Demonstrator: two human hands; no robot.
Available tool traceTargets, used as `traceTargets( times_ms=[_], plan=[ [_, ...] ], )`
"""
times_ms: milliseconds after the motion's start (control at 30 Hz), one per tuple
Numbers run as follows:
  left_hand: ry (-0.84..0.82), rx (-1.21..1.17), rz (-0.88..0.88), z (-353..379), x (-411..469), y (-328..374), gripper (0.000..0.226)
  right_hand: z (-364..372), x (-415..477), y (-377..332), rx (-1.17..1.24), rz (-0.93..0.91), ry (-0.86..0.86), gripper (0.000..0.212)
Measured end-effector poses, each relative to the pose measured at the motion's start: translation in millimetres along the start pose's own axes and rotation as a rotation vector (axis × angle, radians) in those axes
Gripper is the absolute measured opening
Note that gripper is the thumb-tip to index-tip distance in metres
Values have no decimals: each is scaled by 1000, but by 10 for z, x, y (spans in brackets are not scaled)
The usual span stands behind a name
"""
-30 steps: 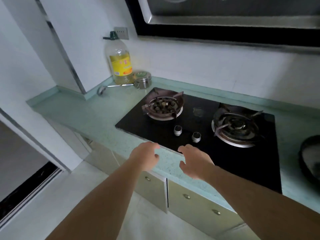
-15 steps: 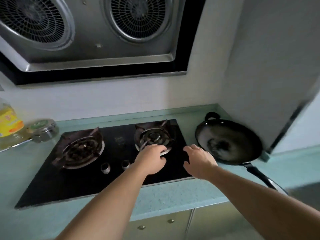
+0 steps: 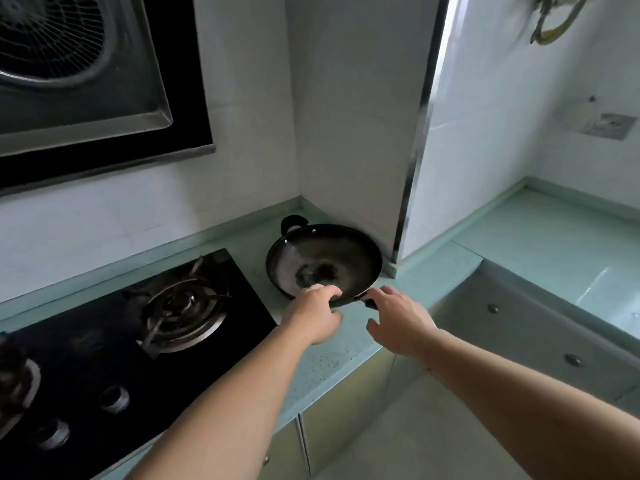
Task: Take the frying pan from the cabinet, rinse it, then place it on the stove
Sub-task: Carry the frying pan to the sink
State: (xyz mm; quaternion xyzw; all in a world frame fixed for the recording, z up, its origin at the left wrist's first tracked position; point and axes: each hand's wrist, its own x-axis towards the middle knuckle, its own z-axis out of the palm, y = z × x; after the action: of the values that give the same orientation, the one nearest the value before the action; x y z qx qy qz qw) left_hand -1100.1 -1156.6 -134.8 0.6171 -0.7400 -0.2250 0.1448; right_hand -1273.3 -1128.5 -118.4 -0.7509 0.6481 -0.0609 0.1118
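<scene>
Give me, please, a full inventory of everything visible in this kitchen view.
frying pan: one, black, on the countertop right of the stove, in the wall corner
stove: one, black, set in the countertop, left
burners: two, dark metal, on the stove
knobs: two, silver, stove front
range hood: one, black and steel, upper left
countertop: one, pale green, runs round the corner
cabinet doors: several, pale green, under the countertop
wall socket: one, grey, right wall
hanging loop: one, yellowish, top right, blurred
left hand: fingers curled at the frying pan's near side, grip unclear
right hand: open, over the handle
</scene>
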Motion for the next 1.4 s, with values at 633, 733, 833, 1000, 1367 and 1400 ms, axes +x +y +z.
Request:
traceTargets(
  times_ms=[633, 733, 833, 1000, 1367, 1400],
  plan=[
    [31, 64, -357, 817, 405, 396, 52, 538, 929, 1028, 751, 312, -578, 23],
    [28, 68, -397, 852, 320, 364, 54, 503, 928, 1041, 819, 328, -637, 21],
    [44, 66, -422, 847, 249, 359, 53, 520, 890, 988, 932, 393, -676, 19],
    [30, 66, -431, 826, 52, 333, 52, 680, 698, 762, 1182, 536, -770, 13],
    [-1, 117, -380, 533, -439, 47, 48, 402, 364, 380, 1099, 486, -612, 24],
    [3, 116, -355, 497, -476, 31, 48, 348, 304, 351, 1082, 480, -593, 26]
  ],
)
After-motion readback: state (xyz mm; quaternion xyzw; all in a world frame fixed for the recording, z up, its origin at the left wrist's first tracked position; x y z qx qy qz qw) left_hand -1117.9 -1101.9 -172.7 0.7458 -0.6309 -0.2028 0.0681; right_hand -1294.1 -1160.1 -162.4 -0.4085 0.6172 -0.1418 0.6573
